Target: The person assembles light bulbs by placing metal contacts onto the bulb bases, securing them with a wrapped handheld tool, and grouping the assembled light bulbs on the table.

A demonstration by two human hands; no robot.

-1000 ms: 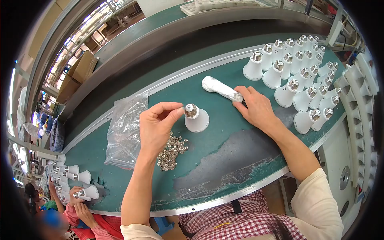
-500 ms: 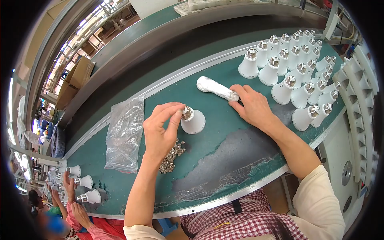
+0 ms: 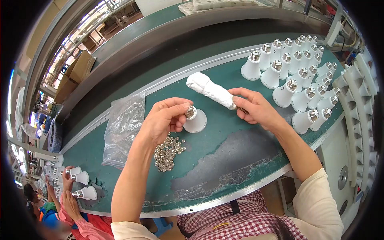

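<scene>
My left hand [image 3: 166, 118] is closed, with thumb and forefinger at the metal screw cap of a white light bulb [image 3: 196, 121]. The bulb stands cap up on the green bench; the fingers partly hide its cap. In my right hand [image 3: 258, 107] is the thin end of a white-wrapped tool [image 3: 214, 93], its thicker end pointing up and left beyond the bulb. What lies under the wrapping is hidden. Just below my left hand lies a pile of small metal contact pieces [image 3: 169, 153] on the bench.
Rows of white bulbs [image 3: 283, 96] stand cap up on the right of the bench. A clear plastic bag [image 3: 124, 130] lies to the left. At far left, a co-worker's hands [image 3: 70, 200] are near more bulbs [image 3: 88, 193]. White moulded trays [image 3: 354, 128] stand beyond the right edge.
My right hand has raised the wrapped tool off the bench and turned its grip. The left fingers stay at the bulb's cap, with the wrist shifted slightly, showing more of the metal pile.
</scene>
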